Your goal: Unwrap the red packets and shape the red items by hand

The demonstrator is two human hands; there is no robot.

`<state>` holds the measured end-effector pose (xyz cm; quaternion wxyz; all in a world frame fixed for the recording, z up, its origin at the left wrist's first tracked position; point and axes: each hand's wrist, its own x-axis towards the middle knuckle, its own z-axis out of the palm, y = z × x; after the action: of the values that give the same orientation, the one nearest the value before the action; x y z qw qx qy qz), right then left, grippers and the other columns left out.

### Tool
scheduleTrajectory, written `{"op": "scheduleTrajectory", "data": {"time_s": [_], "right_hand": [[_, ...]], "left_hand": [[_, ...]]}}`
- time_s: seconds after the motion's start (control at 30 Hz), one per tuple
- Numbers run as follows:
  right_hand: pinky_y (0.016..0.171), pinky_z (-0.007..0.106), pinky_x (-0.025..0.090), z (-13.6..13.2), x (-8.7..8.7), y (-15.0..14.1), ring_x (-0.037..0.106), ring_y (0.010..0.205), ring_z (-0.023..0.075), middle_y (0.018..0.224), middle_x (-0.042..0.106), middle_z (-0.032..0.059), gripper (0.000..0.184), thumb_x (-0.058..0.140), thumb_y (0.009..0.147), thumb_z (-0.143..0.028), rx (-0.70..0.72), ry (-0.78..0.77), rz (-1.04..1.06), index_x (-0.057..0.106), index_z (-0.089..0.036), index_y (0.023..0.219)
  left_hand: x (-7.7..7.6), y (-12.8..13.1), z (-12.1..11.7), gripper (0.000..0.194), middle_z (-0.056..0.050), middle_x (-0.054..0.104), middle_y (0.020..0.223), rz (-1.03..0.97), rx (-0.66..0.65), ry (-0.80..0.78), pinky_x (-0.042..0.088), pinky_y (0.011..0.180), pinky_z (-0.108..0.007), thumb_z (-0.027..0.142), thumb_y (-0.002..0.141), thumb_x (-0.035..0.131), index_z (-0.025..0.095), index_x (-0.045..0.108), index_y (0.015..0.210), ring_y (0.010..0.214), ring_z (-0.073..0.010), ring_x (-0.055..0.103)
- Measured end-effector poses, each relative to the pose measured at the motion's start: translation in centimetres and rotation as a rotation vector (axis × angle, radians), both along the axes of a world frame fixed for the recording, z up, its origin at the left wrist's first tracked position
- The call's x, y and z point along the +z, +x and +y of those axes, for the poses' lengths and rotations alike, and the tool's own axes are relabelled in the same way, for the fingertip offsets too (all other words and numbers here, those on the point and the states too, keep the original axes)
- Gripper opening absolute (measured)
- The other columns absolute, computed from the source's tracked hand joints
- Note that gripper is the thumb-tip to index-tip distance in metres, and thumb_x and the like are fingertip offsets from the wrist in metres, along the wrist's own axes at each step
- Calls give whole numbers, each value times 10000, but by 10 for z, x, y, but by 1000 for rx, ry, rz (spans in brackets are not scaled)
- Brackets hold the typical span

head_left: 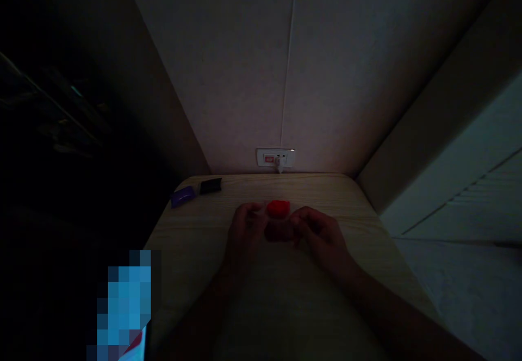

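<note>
In the dim head view, a small bright red packet-like thing (278, 209) is between my two hands, above the wooden tabletop (281, 296). Its exact kind is hard to make out. On its left side, my left hand (246, 230) is closed, thumb and fingers pinching its edge. From the other side my right hand (322, 233) pinches near its lower right corner with curled fingers. Just below the bright part is a dark red patch (279, 231); whether it belongs to the same thing I cannot tell.
A purple packet (183, 197) and a black packet (210, 186) lie at the table's back left. Behind the table, a wall socket (275, 158) holds a plug. A lit, pixelated screen (128, 301) stands at lower left. A pale panel (460, 176) rises on the right.
</note>
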<state>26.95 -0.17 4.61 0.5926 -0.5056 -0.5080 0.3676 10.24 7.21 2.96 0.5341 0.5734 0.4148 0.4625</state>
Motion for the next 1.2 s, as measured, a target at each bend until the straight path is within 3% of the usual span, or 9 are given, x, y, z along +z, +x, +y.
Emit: {"op": "scheduleTrajectory", "data": {"time_s": [0.1,0.23,0.37,0.53,0.73,0.97,1.1,1.2], "right_hand": [[516,242,538,4,-3,-1,594,543,129,657,637,-6,240,653,957,-384,53,-42,167,631,-191,816],[540,252,547,2,-6,1,620,564,141,701,657,1,195,565,1010,-368,71,-9,6,631,-204,929],[613,261,536,-1,-4,10,634,644,142,891,713,48,193,496,1029,-237,88,111,-382,658,-209,1128],[656,270,504,-3,2,14,625,698,159,842,682,53,196,472,1014,-174,110,202,-576,666,-189,1028],[625,264,478,-5,4,10,585,652,152,765,630,24,220,457,1047,-241,136,120,-441,636,-198,926],[618,263,518,-3,7,9,617,635,147,725,655,15,295,542,1033,-414,351,-27,-96,642,-195,862],[533,239,495,1,3,4,598,552,127,665,662,-4,294,689,936,-460,314,-91,84,626,-188,845],[483,224,459,2,0,3,568,496,116,599,632,-34,315,764,871,-457,179,-92,130,589,-198,834]], "left_hand": [[1,2,0,361,-74,733,951,-109,-195,-119,530,756,-307,451,803,745,166,678,1014,849,-206,677],[3,5,-4,373,-40,689,719,-212,-384,-333,501,502,-266,502,788,764,150,686,885,564,-152,606],[4,3,-6,358,15,614,605,-199,-360,-404,333,334,-184,508,794,756,161,679,832,389,-71,441],[2,-1,-6,361,50,572,555,-144,-343,-421,224,328,-161,505,741,812,180,674,818,355,-38,344],[0,-1,-4,388,28,582,552,-119,-385,-414,211,365,-195,517,695,832,163,678,733,376,-48,357],[-2,-9,-3,412,15,578,544,-104,-477,-472,243,400,-206,527,657,842,171,639,700,407,-68,405],[2,-7,-6,427,-3,617,570,-116,-514,-476,224,388,-201,547,677,829,181,616,729,425,-92,471],[6,0,-8,428,3,626,608,-131,-447,-475,213,382,-194,547,694,826,184,606,751,448,-91,490]]}}
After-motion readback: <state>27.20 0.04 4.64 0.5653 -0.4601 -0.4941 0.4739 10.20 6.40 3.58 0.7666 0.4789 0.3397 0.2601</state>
